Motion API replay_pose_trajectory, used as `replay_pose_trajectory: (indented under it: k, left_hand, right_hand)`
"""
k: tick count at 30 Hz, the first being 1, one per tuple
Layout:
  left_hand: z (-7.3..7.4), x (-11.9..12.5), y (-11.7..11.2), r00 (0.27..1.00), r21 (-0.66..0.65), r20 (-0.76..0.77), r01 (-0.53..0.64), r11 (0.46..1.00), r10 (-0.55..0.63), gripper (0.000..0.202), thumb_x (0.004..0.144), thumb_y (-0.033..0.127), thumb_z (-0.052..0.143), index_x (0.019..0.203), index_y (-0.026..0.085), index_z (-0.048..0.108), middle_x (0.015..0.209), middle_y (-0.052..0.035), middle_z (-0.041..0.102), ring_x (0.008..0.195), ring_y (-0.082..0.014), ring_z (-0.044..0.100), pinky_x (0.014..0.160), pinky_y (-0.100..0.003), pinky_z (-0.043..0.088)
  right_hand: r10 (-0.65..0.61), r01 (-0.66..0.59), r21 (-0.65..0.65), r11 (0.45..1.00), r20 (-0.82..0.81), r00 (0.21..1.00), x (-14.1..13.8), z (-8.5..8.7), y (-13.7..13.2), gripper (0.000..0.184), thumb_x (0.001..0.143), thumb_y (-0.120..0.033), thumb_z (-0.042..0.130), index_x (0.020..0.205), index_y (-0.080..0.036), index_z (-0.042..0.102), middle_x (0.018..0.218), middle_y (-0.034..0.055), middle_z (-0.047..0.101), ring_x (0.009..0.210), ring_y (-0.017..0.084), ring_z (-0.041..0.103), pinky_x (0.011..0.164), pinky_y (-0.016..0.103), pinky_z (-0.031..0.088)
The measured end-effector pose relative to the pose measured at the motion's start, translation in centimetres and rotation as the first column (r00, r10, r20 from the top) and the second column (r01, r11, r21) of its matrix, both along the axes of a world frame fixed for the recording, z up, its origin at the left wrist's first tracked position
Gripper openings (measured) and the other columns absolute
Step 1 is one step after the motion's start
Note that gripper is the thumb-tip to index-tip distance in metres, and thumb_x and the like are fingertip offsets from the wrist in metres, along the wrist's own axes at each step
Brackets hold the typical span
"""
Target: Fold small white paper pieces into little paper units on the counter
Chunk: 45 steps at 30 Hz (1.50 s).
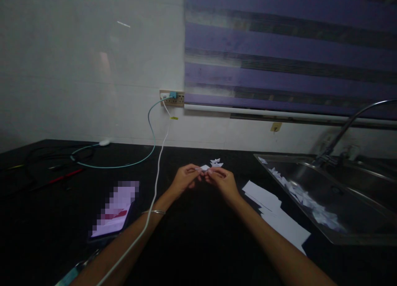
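Note:
Between my two hands is a small piece of folded white paper [205,168], raised over the dark countertop. The fingers of my left hand [185,179] pinch its left side, and a thin bracelet circles that wrist. My right hand [223,182] pinches the paper from the right. Just behind the fingers stand small folded paper boats [216,163]. Several loose white paper sheets [285,224] lie to the right, beside my right forearm. The underside of the folded paper is hidden by my fingers.
A steel sink [338,239] with a curved faucet [347,122] is on the right, many folded papers [305,197] along its edge. A lit phone [114,211] lies left. A white cable [158,170] runs from the wall socket [176,99] across my left forearm.

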<state>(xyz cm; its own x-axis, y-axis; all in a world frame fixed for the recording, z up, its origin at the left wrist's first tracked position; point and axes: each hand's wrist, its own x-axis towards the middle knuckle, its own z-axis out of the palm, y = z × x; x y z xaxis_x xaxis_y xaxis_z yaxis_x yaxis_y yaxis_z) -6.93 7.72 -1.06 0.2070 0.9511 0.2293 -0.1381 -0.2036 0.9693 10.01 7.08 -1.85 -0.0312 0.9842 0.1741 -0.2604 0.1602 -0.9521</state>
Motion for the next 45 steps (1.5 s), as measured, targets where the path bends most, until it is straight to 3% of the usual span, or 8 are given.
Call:
replay_pose_trajectory:
  k: [10,15,20,28,32,36,40,45]
  left_hand:
    - [-0.7,-0.1,0.4,0.997,0.035,-0.080,0.004,0.999,-0.001,0.040,0.076,0.048,0.068,0.092,0.011,0.066,0.062,-0.0001,0.061,0.036,-0.0039,0.042,0.034,-0.016,0.028]
    - [-0.6,0.0,0.3,0.998,0.032,-0.056,-0.021,0.999,0.023,0.046,0.074,0.043,0.071,0.106,0.010,0.066,0.065,-0.0009,0.063,0.040,-0.0042,0.043,0.036,-0.016,0.028]
    - [-0.3,0.1,0.0,0.999,0.049,-0.047,-0.003,0.999,0.006,0.043,0.076,0.044,0.069,0.102,0.010,0.066,0.065,-0.0011,0.062,0.043,-0.0048,0.045,0.038,-0.016,0.029]
    - [-0.7,0.4,0.2,1.000,0.005,-0.001,0.010,1.000,-0.010,0.056,0.071,0.044,0.074,0.114,0.015,0.053,0.072,0.0001,0.065,0.044,-0.0070,0.051,0.036,-0.016,0.033]
    - [-1.3,0.3,0.7,0.992,-0.026,-0.097,0.080,0.996,-0.082,0.042,0.072,0.047,0.072,0.092,0.012,0.062,0.066,-0.0016,0.064,0.044,-0.0072,0.052,0.037,-0.016,0.032]
    - [-0.9,0.0,0.5,0.987,-0.003,-0.136,0.087,0.996,-0.087,0.037,0.074,0.047,0.071,0.073,0.011,0.064,0.058,-0.0024,0.062,0.045,-0.0072,0.051,0.040,-0.016,0.031]
    - [-0.1,0.0,0.0,0.993,0.001,-0.103,0.063,0.998,-0.063,0.037,0.075,0.047,0.070,0.068,0.010,0.064,0.054,-0.0024,0.060,0.041,-0.0060,0.047,0.038,-0.017,0.027]
    - [-0.3,0.2,-0.1,0.994,-0.067,0.061,0.091,0.994,-0.087,0.043,0.077,0.052,0.067,0.091,0.012,0.064,0.073,-0.0051,0.066,0.046,-0.0071,0.054,0.037,-0.016,0.026]
  right_hand:
    - [-0.063,0.058,0.065,0.996,0.081,0.995,0.3,-0.7,0.6,0.034,0.069,-0.043,0.077,0.086,-0.015,0.066,0.069,0.0031,0.070,0.061,0.014,0.066,0.061,0.026,0.056]
    - [-0.063,0.059,0.061,0.996,0.081,0.995,0.2,-0.7,0.5,0.039,0.068,-0.042,0.078,0.093,-0.018,0.061,0.067,0.0011,0.070,0.060,0.016,0.068,0.061,0.027,0.056]
    - [-0.074,0.069,0.056,0.996,0.080,0.994,0.2,-0.7,0.5,0.038,0.067,-0.040,0.079,0.091,-0.017,0.060,0.063,0.0008,0.069,0.057,0.016,0.067,0.058,0.025,0.054]
    - [-0.091,0.085,0.063,0.994,0.093,0.991,0.3,-0.3,0.3,0.038,0.066,-0.042,0.079,0.089,-0.016,0.062,0.064,0.0037,0.071,0.059,0.019,0.069,0.060,0.028,0.055]
    - [-0.093,0.086,0.076,0.993,0.101,0.990,0.0,-0.6,0.3,0.033,0.067,-0.041,0.078,0.084,-0.015,0.065,0.066,0.0054,0.072,0.061,0.019,0.069,0.062,0.029,0.055]
    - [-0.101,0.087,0.109,0.990,0.129,0.986,-0.2,-0.5,0.1,0.029,0.069,-0.039,0.077,0.082,-0.015,0.069,0.065,0.0051,0.071,0.059,0.019,0.067,0.060,0.029,0.053]
    - [-0.188,0.156,0.155,0.976,0.223,0.956,0.0,0.0,-0.2,0.025,0.070,-0.039,0.075,0.079,-0.015,0.072,0.070,0.0067,0.072,0.065,0.022,0.067,0.064,0.033,0.052]
    - [-0.339,0.215,0.341,0.915,0.359,0.870,-0.1,0.3,-0.8,0.017,0.075,-0.034,0.070,0.076,-0.018,0.075,0.078,0.0070,0.073,0.077,0.024,0.067,0.075,0.036,0.052]
